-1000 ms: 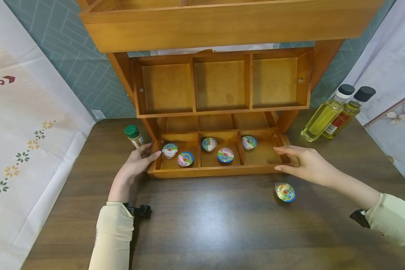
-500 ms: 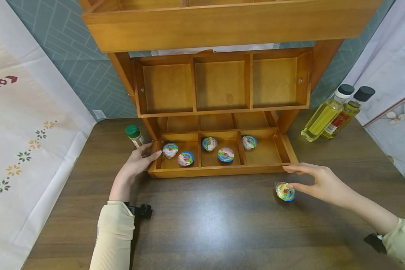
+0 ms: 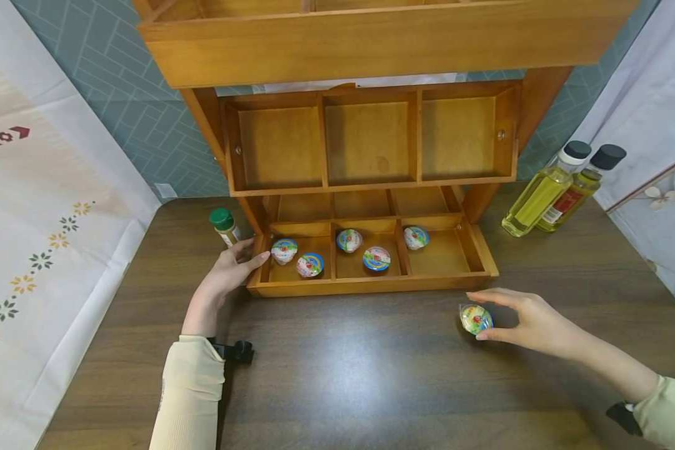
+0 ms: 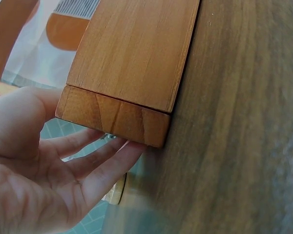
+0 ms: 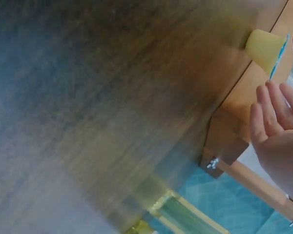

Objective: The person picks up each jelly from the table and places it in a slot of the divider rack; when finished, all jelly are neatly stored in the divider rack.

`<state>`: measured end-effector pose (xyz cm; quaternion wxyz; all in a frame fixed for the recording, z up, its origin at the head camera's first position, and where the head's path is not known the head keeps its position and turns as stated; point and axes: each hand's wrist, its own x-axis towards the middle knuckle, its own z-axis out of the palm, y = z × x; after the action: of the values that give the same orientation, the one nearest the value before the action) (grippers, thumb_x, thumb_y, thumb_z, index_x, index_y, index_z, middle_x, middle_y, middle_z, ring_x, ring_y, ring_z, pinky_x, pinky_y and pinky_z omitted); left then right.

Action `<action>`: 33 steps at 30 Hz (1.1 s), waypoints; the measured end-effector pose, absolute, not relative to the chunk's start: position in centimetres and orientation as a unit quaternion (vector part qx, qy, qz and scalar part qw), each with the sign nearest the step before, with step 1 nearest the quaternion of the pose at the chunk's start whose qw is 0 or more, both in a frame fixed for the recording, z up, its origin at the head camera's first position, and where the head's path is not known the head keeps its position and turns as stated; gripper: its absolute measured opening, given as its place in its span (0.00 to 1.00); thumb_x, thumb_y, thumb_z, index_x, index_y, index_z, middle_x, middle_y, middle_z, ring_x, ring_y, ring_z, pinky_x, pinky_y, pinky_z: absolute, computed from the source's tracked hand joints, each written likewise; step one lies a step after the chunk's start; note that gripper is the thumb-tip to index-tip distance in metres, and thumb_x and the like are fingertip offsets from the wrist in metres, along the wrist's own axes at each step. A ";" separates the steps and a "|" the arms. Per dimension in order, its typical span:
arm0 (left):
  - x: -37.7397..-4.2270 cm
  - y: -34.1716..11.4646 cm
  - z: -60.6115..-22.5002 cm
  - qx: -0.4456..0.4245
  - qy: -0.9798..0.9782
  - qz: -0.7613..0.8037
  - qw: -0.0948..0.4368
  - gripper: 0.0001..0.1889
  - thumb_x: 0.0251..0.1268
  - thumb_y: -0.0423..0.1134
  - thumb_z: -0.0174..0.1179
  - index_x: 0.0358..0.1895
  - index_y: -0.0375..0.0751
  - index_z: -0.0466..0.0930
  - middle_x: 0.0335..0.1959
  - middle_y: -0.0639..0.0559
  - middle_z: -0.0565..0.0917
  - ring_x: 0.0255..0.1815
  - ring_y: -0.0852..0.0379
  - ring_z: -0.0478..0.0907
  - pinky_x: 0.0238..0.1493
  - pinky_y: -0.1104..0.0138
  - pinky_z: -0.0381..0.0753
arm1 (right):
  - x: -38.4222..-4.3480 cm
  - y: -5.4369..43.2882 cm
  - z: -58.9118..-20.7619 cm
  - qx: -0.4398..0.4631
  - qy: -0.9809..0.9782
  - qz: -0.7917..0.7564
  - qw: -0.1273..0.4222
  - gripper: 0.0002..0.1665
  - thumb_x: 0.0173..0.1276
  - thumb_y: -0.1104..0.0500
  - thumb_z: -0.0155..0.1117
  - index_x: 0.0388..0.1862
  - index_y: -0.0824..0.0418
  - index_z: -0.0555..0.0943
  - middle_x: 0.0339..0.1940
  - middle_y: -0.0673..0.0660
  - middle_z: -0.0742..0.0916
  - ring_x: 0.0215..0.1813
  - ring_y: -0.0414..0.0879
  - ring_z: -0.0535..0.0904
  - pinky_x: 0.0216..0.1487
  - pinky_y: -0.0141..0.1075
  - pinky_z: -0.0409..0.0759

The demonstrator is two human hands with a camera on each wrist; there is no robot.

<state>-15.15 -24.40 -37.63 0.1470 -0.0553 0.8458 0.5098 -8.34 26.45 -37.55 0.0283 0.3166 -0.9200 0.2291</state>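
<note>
My left hand holds the left end of the wooden rack's bottom tray, thumb over the rim and fingers along the outer side. In the left wrist view the fingers lie against the end of the wood. A jelly cup with a yellow and blue lid sits on the table in front of the tray's right end. Around it, my right hand is spread, thumb tip at its near edge and fingertips beyond its far edge. The right wrist view shows the cup's yellow side beside fairly straight fingers.
Several other jelly cups lie in the bottom tray's three compartments. Above stands the middle tray, with another tier higher up. A green-capped jar is behind the left hand. Two oil bottles stand at right.
My right hand has left the tray's right end and come toward me, to the jelly cup on the table, its thumb shifting to the cup's near edge. The left hand stays put.
</note>
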 end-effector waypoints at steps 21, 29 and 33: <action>-15.2 -24.4 -37.5 -0.062 0.842 0.514 0.150 0.41 0.66 0.52 0.55 0.74 0.37 0.46 0.71 0.36 0.58 0.71 0.41 0.55 0.67 0.50 0.59 | -8.3 26.3 -38.8 0.322 -0.908 0.265 0.039 0.34 0.44 0.55 0.79 0.53 0.59 0.80 0.41 0.43 0.84 0.35 0.29 0.74 0.33 0.27 0.73; -15.1 -24.4 -37.5 -0.061 0.836 0.522 0.155 0.41 0.67 0.52 0.54 0.74 0.37 0.45 0.71 0.37 0.57 0.70 0.41 0.56 0.67 0.50 0.60 | -8.5 26.4 -38.4 0.331 -0.902 0.267 0.068 0.34 0.41 0.59 0.80 0.51 0.58 0.81 0.40 0.44 0.84 0.33 0.30 0.74 0.31 0.21 0.70; -15.1 -24.4 -37.5 -0.064 0.840 0.517 0.152 0.40 0.66 0.52 0.55 0.74 0.38 0.46 0.71 0.37 0.58 0.70 0.41 0.56 0.67 0.50 0.60 | -8.9 26.4 -37.5 0.334 -0.899 0.270 0.083 0.35 0.39 0.60 0.81 0.52 0.56 0.81 0.42 0.46 0.84 0.34 0.31 0.74 0.32 0.22 0.71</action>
<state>-15.09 -24.44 -37.55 0.1524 -0.0639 0.8400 0.5168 -8.93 26.43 -37.50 0.0835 0.3345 -0.8991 0.2697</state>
